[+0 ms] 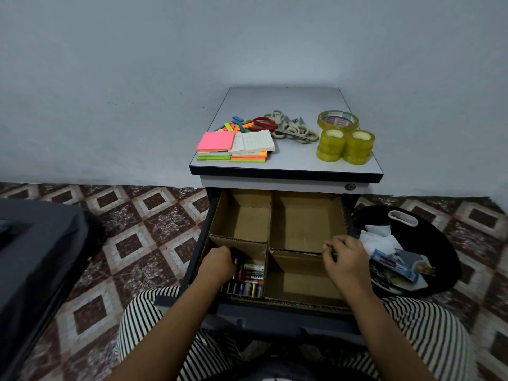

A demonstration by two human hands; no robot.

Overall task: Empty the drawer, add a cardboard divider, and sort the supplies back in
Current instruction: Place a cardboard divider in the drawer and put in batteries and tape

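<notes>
Both forearms reach over my striped knees into the open drawer (275, 317). Its cardboard divider (268, 215) makes four compartments. My left hand (217, 264) is in the near-left one, fingers curled down onto the batteries (248, 279); whether it grips any, I cannot tell. My right hand (345, 257) is at the wall between the two right compartments, fingers curled round a small dark thing (334, 253). Sticky notes (217, 141), scissors (291, 127) and tape rolls (345, 144) lie well apart on the cabinet top (275, 103).

- The person is wearing trousers (428, 334) striped in thin black and white bands.
- The left hand (217, 264) and right hand (347, 257) are showing bare, like both forearms.
</notes>
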